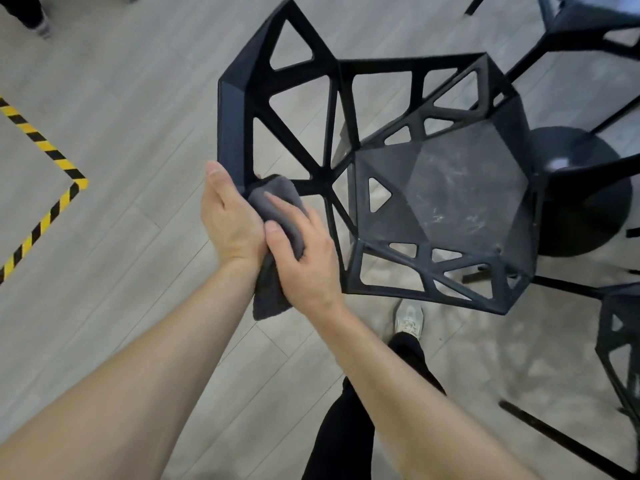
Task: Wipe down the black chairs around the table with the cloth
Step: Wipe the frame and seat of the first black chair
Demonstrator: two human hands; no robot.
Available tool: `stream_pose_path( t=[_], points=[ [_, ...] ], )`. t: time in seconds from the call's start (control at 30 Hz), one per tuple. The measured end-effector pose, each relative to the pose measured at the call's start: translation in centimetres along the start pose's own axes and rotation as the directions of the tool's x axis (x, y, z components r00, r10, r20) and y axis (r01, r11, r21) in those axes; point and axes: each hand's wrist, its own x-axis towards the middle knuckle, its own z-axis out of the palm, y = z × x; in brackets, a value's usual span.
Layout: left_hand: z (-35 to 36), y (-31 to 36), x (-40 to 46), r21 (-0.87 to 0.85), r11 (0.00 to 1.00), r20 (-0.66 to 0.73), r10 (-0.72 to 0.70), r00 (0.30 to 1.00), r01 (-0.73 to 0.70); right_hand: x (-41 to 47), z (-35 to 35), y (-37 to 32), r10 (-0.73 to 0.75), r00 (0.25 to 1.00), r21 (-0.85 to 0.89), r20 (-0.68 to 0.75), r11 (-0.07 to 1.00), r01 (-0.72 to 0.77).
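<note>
Both hands on the grey cloth (277, 209) at the lower corner of the black chair (443, 188) backrest. Left hand (230, 216) grips the backrest edge, thumb up along the outer face, fingers wrapped round the frame behind the cloth; fingertips hidden, so how tight I cannot tell. Right hand (304, 254) lies over the cloth, fingers (277, 202) curled and pressing it against the frame, thumb touching the left hand's heel. Cloth is bunched between the two palms, its top just past the right fingertips on the chair strut, loose tail hanging below both wrists. Chair seat is beyond the right fingers, scuffed with pale marks. Round black table base (585, 192) farther out past the seat. Second chair (588, 22) above it, third (620, 344) beside the right forearm. Yellow-black floor tape (45, 150) well off the left thumb side. Own shoe (410, 317) below the right wrist.
</note>
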Motion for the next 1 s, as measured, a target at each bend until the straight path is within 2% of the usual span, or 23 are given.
stream_pose_path(
  t=[0.1,0.17,0.23,0.27,0.33,0.4,0.47,0.53,0.57,0.63,0.7,0.87,0.93,1.0],
  points=[
    [0.0,0.7,-0.8,0.007,1.0,-0.001,0.002,1.0,-0.002,-2.3,-2.8,3.7,0.012,0.999,-0.025,0.031,1.0,-0.012],
    [-0.1,1.0,-1.1,0.021,0.999,0.011,-0.03,0.999,0.03,-4.2,-5.0,6.6,0.142,0.99,-0.047,-0.019,0.989,-0.142],
    [0.0,1.4,-1.2,0.018,0.999,0.002,-0.043,0.999,0.043,-3.9,-5.2,6.7,0.303,0.951,-0.015,-0.06,0.952,-0.305],
    [0.0,1.6,-1.3,0.021,0.999,0.004,-0.037,0.999,0.037,-2.7,-4.5,5.9,0.326,0.942,0.016,-0.08,0.945,-0.325],
    [0.0,1.5,-1.3,0.034,0.999,-0.004,-0.016,1.0,0.017,-0.3,-2.5,3.1,0.232,0.969,0.065,-0.08,0.972,-0.227],
    [0.0,1.3,-1.1,0.001,1.0,-0.012,-0.009,1.0,0.009,0.7,-1.3,1.5,0.071,0.997,0.074,-0.003,0.995,-0.071],
    [0.0,1.1,-1.0,0.028,0.999,-0.007,-0.024,1.0,0.024,-0.1,-2.4,2.8,0.08,0.995,0.04,0.059,0.996,-0.082],
    [0.0,1.3,-1.2,0.041,0.999,-0.01,-0.029,1.0,0.029,-2.2,-5.4,5.3,0.171,0.981,-0.069,0.09,0.984,-0.165],
    [0.0,1.5,-1.4,0.041,0.999,-0.014,-0.033,0.999,0.033,-2.8,-7.3,6.6,0.24,0.969,-0.117,0.059,0.966,-0.232],
    [0.1,1.5,-1.4,0.037,0.999,-0.016,-0.038,0.999,0.038,-2.3,-10.3,8.3,0.353,0.93,-0.134,-0.102,0.921,-0.365],
    [0.0,1.3,-1.3,0.045,0.998,-0.008,-0.04,0.999,0.041,-0.8,-10.9,8.6,0.412,0.877,-0.046,-0.248,0.899,-0.436],
    [0.0,1.1,-1.2,0.084,0.996,-0.037,-0.019,0.999,0.022,-3.3,-3.9,6.6,0.171,0.985,-0.025,-0.012,0.985,-0.171],
    [0.1,1.1,-1.3,0.107,0.994,-0.038,-0.026,0.999,0.03,-4.6,-5.2,7.9,0.126,0.992,-0.072,0.016,0.99,-0.124],
    [0.1,1.1,-1.2,0.11,0.994,-0.041,-0.02,0.999,0.025,-4.3,-7.6,9.3,0.059,0.991,-0.206,0.12,0.978,-0.033]
  ],
)
